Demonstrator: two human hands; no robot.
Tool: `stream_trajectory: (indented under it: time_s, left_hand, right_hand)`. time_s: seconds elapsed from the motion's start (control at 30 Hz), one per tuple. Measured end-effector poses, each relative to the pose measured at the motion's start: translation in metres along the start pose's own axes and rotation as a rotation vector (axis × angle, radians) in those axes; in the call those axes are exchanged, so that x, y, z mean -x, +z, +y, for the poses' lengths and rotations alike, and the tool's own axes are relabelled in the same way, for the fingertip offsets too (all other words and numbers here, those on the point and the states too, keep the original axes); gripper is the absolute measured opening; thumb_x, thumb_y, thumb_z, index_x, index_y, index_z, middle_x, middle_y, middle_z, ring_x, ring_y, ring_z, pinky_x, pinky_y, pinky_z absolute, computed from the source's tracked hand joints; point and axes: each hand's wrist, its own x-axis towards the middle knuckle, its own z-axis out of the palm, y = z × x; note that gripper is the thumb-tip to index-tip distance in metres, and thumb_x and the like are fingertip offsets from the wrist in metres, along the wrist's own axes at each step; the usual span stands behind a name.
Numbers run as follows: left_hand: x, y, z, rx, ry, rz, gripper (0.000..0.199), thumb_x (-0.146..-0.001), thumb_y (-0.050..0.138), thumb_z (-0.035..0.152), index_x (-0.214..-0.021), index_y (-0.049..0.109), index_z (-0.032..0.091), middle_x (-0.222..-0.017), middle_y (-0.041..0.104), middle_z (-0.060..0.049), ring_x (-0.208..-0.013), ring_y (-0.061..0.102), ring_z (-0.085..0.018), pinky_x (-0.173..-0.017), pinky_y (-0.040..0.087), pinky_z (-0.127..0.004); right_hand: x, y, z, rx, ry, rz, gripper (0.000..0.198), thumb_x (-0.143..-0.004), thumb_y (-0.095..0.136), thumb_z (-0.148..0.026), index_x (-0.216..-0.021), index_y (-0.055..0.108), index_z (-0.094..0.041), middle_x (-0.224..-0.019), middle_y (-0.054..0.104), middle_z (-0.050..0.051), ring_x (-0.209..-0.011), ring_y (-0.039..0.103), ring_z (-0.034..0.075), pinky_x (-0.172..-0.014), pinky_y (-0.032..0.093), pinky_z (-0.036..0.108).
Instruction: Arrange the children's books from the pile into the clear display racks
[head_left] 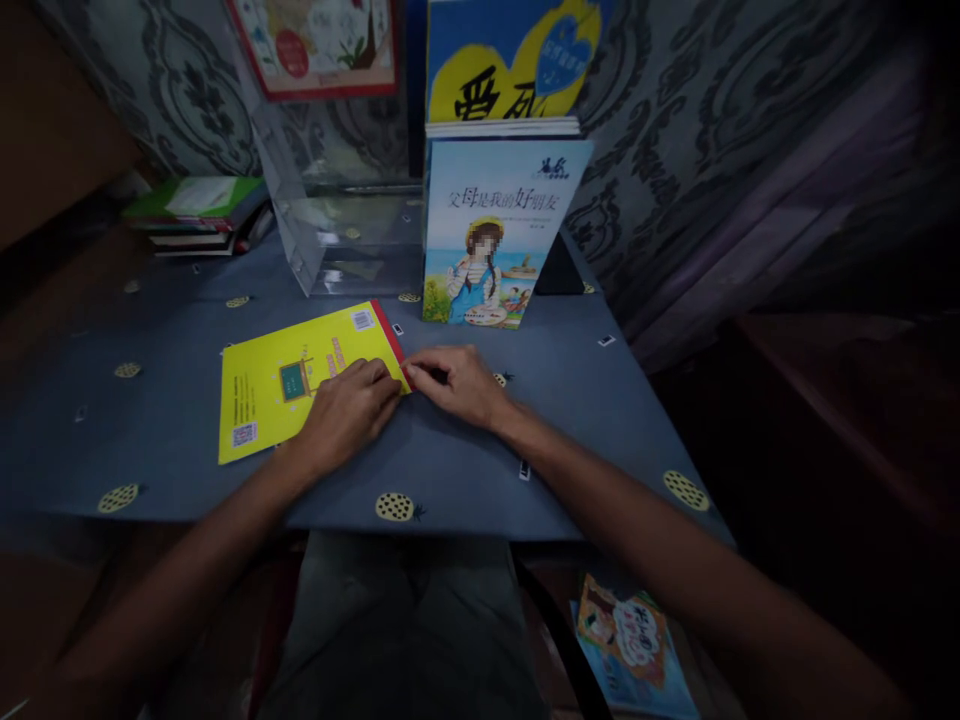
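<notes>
A yellow book (262, 370) with a red spine lies on the cloth-covered table, a small chalkboard drawing and barcodes facing up. Across its lower right part rests my left hand (352, 405), fingers curled together and pressed at the edge by the spine. My right hand (454, 380) meets it from the other side, thumb and forefinger pinched at the red spine near the corner. The two hands' fingertips almost touch. What lies under the left fingers is hidden.
Behind stands a pale blue book (510, 230) with a painted girl, in front of a blue and yellow book (517, 60). A clear acrylic stand (360, 250) is beside it. Stacked books (199, 210) lie far left; more books (630, 640) lie below the table.
</notes>
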Motion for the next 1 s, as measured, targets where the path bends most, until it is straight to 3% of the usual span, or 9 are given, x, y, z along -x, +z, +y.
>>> stream_trajectory:
  time_s: [0.13,0.23,0.4,0.5,0.7,1.0]
  left_hand:
    - [0.020,-0.005,-0.010,-0.024,0.033,-0.005,0.028,-0.102,0.047,0.028,-0.116,0.070,0.021,-0.108,0.068,-0.010,-0.103,0.061,-0.025,-0.086,0.051,-0.039]
    - [0.048,-0.013,-0.032,-0.037,-0.023,-0.004,0.030,-0.101,0.049,0.031,-0.122,0.069,0.024,-0.121,0.069,-0.012,-0.112,0.062,-0.029,-0.093,0.052,-0.046]
    - [0.104,-0.018,-0.079,-0.088,-0.204,-0.037,0.047,-0.097,0.051,0.049,-0.137,0.063,0.028,-0.145,0.060,-0.013,-0.132,0.056,-0.037,-0.098,0.054,-0.055]
    - [0.125,-0.011,-0.091,-0.077,-0.248,-0.006,0.052,-0.096,0.051,0.053,-0.141,0.060,0.028,-0.150,0.056,-0.012,-0.140,0.049,-0.039,-0.102,0.053,-0.055]
    - [0.135,0.003,-0.068,-0.070,-0.272,0.097,0.045,-0.100,0.045,0.045,-0.136,0.064,0.024,-0.146,0.061,-0.011,-0.139,0.052,-0.035,-0.107,0.053,-0.052]
    - [0.135,-0.018,-0.007,-0.116,-0.092,0.152,0.037,-0.100,0.049,0.036,-0.127,0.068,0.020,-0.133,0.070,-0.012,-0.123,0.067,-0.032,-0.089,0.064,-0.043]
  right_hand:
    - [0.000,-0.002,0.001,0.124,-0.171,-0.115,0.015,-0.092,0.068,-0.027,-0.100,0.076,-0.018,-0.082,0.072,0.004,-0.080,0.064,0.019,-0.073,0.045,0.028]
    - [0.000,-0.003,0.003,0.199,-0.273,-0.191,0.016,-0.092,0.072,-0.029,-0.102,0.075,-0.018,-0.093,0.071,0.007,-0.088,0.064,0.020,-0.076,0.047,0.029]
    - [-0.001,-0.003,0.003,0.258,-0.284,-0.202,0.012,-0.097,0.064,-0.022,-0.103,0.073,-0.018,-0.099,0.070,0.009,-0.090,0.065,0.020,-0.076,0.048,0.029]
    - [-0.001,-0.004,0.001,0.283,-0.295,-0.193,0.014,-0.099,0.061,-0.022,-0.102,0.074,-0.019,-0.099,0.070,0.009,-0.089,0.066,0.020,-0.075,0.049,0.029]
    - [-0.007,-0.009,0.006,0.433,-0.284,-0.168,0.021,-0.101,0.055,-0.023,-0.105,0.075,-0.020,-0.100,0.073,0.011,-0.090,0.067,0.023,-0.077,0.051,0.032]
    - [-0.012,-0.010,0.021,0.547,-0.147,-0.062,0.024,-0.100,0.052,-0.017,-0.105,0.076,-0.021,-0.109,0.075,0.010,-0.096,0.069,0.025,-0.081,0.052,0.034]
